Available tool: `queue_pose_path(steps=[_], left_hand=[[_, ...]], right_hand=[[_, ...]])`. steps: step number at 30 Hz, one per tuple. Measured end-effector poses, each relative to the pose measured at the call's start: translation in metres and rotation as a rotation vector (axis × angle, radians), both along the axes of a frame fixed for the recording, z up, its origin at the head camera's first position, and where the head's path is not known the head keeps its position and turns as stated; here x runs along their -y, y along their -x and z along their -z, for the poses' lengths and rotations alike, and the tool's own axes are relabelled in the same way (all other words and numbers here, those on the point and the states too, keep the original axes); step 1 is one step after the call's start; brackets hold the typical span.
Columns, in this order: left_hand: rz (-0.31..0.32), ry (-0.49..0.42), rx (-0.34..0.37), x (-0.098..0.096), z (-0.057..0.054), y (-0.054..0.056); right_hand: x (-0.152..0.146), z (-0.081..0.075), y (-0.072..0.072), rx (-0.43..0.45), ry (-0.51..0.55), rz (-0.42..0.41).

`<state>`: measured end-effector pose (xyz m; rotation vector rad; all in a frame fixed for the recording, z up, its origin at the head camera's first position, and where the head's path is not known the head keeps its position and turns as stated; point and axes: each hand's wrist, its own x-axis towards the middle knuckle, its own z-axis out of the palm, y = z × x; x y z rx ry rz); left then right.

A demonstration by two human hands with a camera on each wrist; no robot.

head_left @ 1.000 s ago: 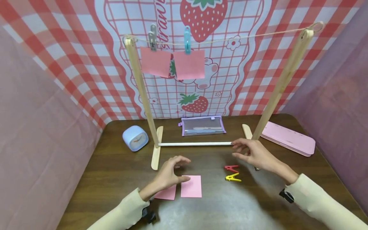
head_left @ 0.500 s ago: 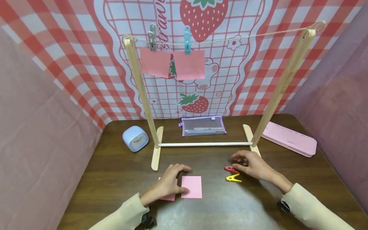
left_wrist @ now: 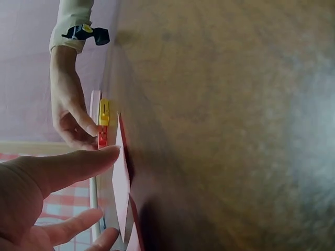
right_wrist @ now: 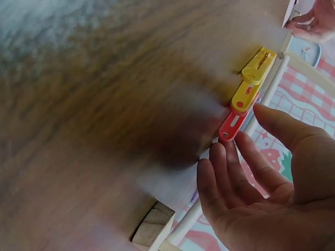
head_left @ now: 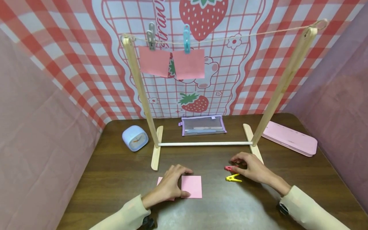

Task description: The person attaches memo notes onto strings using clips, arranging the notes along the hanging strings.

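Two pink paper squares lie on the table at front centre. My left hand [head_left: 169,185] hovers over the left paper [head_left: 159,180], covering much of it, its fingers spread. Its thumb tip touches or nearly touches the right paper [head_left: 194,186], as the left wrist view also suggests. Farther right, my right hand [head_left: 253,167] is at the red clothespin [head_left: 229,168]. Thumb and fingers lie on either side of the clothespin's handle end, with a gap showing between them; contact is hard to tell. A yellow clothespin [right_wrist: 256,70] lies beside the red one.
A wooden frame [head_left: 141,89] carries a string [head_left: 227,40], where a grey clothespin [head_left: 151,38] and a blue clothespin [head_left: 187,40] hold pink papers [head_left: 188,65]. Behind are a blue clock [head_left: 135,138], a mesh pencil pouch [head_left: 202,125] and a pink case [head_left: 290,139].
My right hand has come down from beside the frame's crossbar to the red clothespin. My left hand has shifted slightly towards me and lower over the papers.
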<state>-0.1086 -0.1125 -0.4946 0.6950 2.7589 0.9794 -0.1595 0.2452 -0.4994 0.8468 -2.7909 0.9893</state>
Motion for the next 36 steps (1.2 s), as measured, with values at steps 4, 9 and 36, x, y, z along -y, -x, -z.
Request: queue_pose_path(steps=[4, 9, 36], left_hand=[[0.009, 0.024, -0.016, -0.002, 0.001, 0.0], [0.02, 0.053, -0.023, -0.003, 0.0, 0.001], [0.041, 0.011, 0.018, -0.002, 0.003, 0.0]], right_hand=[[-0.001, 0.001, -0.001, -0.038, -0.001, 0.009], [-0.002, 0.004, -0.002, -0.063, 0.004, -0.003], [-0.004, 0.006, -0.003, -0.162, -0.046, -0.089]])
